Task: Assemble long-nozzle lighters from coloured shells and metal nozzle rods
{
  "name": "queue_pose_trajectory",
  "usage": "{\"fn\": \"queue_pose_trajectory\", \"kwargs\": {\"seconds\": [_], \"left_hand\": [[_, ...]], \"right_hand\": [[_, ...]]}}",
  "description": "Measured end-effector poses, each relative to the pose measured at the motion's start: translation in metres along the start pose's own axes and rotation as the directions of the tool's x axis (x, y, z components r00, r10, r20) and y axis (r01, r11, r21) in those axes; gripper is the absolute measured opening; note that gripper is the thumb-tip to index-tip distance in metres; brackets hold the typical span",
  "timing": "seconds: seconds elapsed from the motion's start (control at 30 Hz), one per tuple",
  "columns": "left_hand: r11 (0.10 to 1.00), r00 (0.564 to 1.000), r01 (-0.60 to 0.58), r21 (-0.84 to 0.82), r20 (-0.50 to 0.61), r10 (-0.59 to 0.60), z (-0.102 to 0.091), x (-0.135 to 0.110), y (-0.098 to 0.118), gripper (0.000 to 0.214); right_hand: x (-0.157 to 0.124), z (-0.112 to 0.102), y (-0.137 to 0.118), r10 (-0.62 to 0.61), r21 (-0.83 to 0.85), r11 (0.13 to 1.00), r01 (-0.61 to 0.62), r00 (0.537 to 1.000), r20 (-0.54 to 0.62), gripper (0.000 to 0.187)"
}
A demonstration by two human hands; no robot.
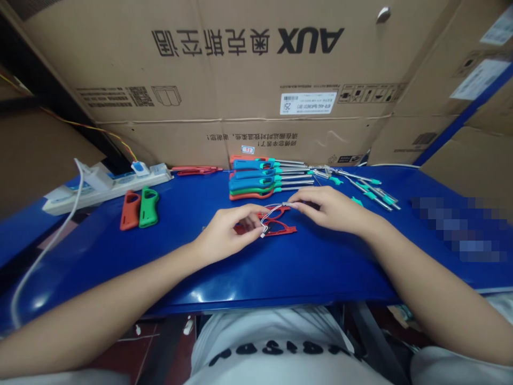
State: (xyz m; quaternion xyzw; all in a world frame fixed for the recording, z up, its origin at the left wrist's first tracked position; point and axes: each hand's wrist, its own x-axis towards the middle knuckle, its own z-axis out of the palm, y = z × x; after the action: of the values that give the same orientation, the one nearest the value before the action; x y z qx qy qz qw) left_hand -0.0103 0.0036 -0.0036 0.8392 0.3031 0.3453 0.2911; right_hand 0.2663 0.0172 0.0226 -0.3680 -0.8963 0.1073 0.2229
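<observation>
Between my two hands stretches a thin wired part [267,215], with white and dark leads. My left hand [232,231] pinches its lower end, where a small white-and-black piece shows at the fingertips. The fingers of my right hand [324,209] are closed on the other end, near a small grey tip. Just below lie two red lighter shell halves [282,231] on the blue table, partly covered by my left hand. Behind my hands is a stack of long-nosed lighters [252,179] in blue, green and orange-red, their metal tubes pointing right.
Metal tubes with teal fittings [371,192] lie loose at the back right. A red shell [130,209] and a green shell [149,207] rest at the left, near a white power strip [116,184] with plugs. A large cardboard box [224,69] walls off the back of the blue table [192,283].
</observation>
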Motion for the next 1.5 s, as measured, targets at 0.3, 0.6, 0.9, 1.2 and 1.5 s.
{"fn": "queue_pose_trajectory", "kwargs": {"seconds": [0.3,0.6,0.9,1.2,1.5], "left_hand": [[0.997,0.996,0.073,0.008,0.054,-0.073,0.002,-0.001,-0.004,0.042],[0.989,0.99,0.138,0.045,-0.018,-0.137,0.006,0.0,-0.01,0.037],[0.976,0.992,0.093,0.198,-0.104,-0.074,-0.011,0.007,-0.008,0.029],[0.935,0.991,-0.084,0.346,0.128,0.042,-0.012,0.007,-0.014,0.03],[0.918,0.984,-0.103,0.384,0.176,0.036,-0.007,0.001,-0.019,0.026]], "right_hand": [[0.002,0.0,-0.001,0.071,0.009,0.997,-0.071,0.994,-0.086,0.021],[0.0,-0.002,0.005,0.108,-0.018,0.994,-0.109,0.993,-0.044,0.015],[-0.002,-0.015,0.0,-0.001,0.246,0.967,-0.061,0.97,0.245,0.022],[-0.003,-0.012,0.009,0.046,0.186,0.977,-0.106,0.952,0.302,0.022],[-0.004,-0.007,0.009,0.076,0.14,0.981,-0.132,0.934,0.349,0.017]]}}
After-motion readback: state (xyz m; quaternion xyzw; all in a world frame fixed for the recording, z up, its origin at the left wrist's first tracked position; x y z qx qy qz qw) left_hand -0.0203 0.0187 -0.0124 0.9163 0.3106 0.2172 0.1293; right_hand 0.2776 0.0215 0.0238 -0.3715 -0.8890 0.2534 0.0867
